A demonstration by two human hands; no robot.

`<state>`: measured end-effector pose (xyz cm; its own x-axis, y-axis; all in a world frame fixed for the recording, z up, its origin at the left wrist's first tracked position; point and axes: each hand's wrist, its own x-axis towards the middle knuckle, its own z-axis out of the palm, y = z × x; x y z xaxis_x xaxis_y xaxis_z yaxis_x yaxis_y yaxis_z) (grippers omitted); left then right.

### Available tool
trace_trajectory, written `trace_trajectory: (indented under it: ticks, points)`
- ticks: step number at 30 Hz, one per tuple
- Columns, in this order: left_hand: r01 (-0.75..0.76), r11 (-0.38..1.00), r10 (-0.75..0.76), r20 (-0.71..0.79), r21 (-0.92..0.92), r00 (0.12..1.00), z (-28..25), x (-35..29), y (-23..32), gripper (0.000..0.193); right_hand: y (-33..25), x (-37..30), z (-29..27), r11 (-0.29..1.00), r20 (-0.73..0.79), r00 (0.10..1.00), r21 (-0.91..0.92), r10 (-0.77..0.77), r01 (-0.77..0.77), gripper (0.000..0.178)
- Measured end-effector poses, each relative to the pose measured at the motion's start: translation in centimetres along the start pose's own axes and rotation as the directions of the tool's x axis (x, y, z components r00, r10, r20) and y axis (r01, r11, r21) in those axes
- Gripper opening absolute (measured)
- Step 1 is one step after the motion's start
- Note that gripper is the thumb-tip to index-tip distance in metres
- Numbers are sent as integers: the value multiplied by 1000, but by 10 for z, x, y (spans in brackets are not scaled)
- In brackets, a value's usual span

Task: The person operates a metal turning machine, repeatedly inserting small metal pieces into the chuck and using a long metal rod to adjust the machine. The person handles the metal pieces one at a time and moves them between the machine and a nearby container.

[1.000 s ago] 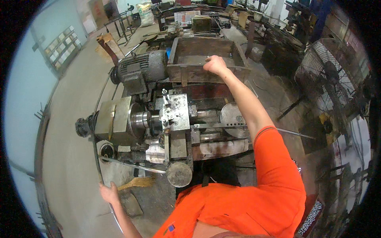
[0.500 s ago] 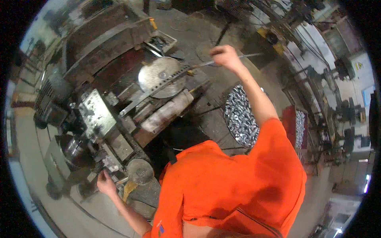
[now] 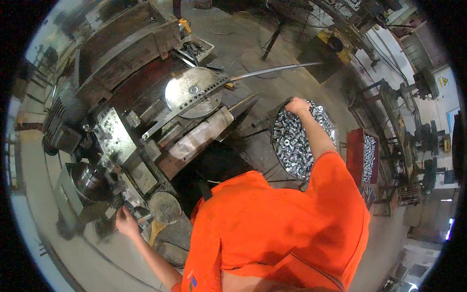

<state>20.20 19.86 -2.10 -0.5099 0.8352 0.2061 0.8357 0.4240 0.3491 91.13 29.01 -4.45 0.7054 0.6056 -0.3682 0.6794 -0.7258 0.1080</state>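
Observation:
My right hand (image 3: 296, 105) is stretched out over a round tray (image 3: 279, 146) heaped with several shiny metal nuts; its fingers curl down into the pile, and whether they hold one is hidden. My left hand (image 3: 125, 221) rests low at the near end of the lathe (image 3: 116, 141), fingers closed on a small handle beside a round handwheel (image 3: 164, 207). A round perforated steel plate with a long lever bar (image 3: 192, 90) lies on the machine bed between the two hands. My orange shirt (image 3: 277, 228) fills the lower middle.
A red crate (image 3: 358, 146) holding more metal pieces stands right of the tray. A rusty steel trough (image 3: 126, 44) sits at the back of the lathe. A pedestal fan (image 3: 316, 12) and other machines stand at the far right.
The view has swung right. My right hand left the long lever bar and came down onto the tray of nuts. My left hand has stayed at the lathe's near end.

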Motion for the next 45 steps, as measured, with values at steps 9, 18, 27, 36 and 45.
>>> trace_trajectory:
  ticks: [9, 18, 27, 36, 45]
  points:
    - [32, 998, -31, 21, -61, 999, 2, 0, -3, 33, -20, -6, 12, 992, -118, 989, -95, -90, 79, 48]
    - [-6, 997, 1, -63, -78, 998, 2, -2, -4, 28, -20, 30, 35, 981, -159, 969, 6, -191, 194, 43]
    - [22, 954, 23, 147, -299, 989, -31, 2, 11, 28, -1, 44, 32, 868, -418, 764, -167, -492, 467, 26]
    - [23, 608, 317, 269, -793, 909, -73, 4, 128, 29, -212, -238, -55, -192, -309, -52, 442, -950, 876, 39]
    - [366, 125, 283, 387, -922, 877, -78, -22, 150, 30, -273, -361, -59, -688, -486, -523, 263, -700, 676, 31]
